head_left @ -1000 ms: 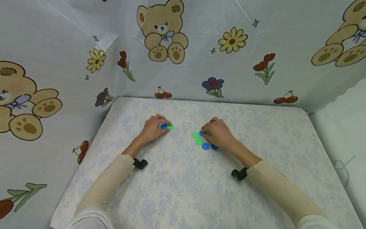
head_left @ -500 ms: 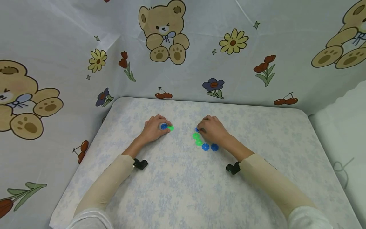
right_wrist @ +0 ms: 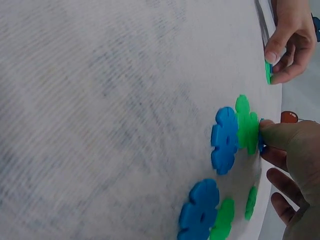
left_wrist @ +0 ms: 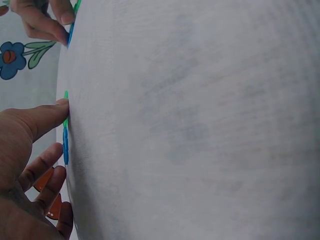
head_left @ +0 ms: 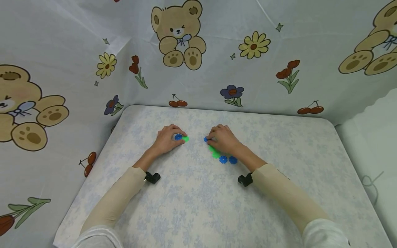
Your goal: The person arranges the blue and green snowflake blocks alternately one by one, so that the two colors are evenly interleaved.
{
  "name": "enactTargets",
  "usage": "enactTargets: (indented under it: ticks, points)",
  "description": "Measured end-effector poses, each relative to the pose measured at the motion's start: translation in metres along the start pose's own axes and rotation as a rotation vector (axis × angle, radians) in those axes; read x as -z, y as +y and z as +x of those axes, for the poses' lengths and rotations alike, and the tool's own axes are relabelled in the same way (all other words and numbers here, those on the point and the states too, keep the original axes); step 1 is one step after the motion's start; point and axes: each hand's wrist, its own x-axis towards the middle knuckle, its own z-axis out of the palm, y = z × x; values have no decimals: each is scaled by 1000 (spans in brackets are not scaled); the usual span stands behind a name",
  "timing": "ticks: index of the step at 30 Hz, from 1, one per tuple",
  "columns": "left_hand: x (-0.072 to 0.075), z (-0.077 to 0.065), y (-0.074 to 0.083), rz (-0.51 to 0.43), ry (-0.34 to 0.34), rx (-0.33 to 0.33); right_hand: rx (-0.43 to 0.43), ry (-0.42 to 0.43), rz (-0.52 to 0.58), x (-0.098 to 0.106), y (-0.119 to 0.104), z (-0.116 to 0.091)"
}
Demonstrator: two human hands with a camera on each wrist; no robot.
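On the left of the table in the head view, my left hand [head_left: 167,138] pinches a green flower-shaped disc [head_left: 185,138] between thumb and fingers. A blue flower-shaped disc [head_left: 178,137] adjoins it, inside the curve of the hand. My right hand [head_left: 224,139] holds another blue flower-shaped disc [head_left: 205,139] between thumb and fingertips, to the right of the left hand. Below its fingers lie green discs [head_left: 216,155] and two blue discs, one [head_left: 223,159] left of the other [head_left: 233,160]. The right wrist view shows more green discs [right_wrist: 251,202] beneath this hand.
The table [head_left: 192,206] has a pale blue-patterned cover. A bear-printed curtain [head_left: 214,75] rises along its back and left edges. Black wrist cameras sit at the left cuff [head_left: 152,177] and right cuff [head_left: 245,179]. A thin cable [head_left: 373,182] lies beyond the right edge.
My right hand has moved left with the blue disc, toward the left hand, and now partly covers the green discs. The left hand has stayed in place.
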Motion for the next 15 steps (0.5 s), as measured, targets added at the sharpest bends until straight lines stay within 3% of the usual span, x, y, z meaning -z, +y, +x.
enactTargets:
  ticks: [15]
  points:
    - [-1,0,-1,9,11,-7,29,10,59,-13,-27,18]
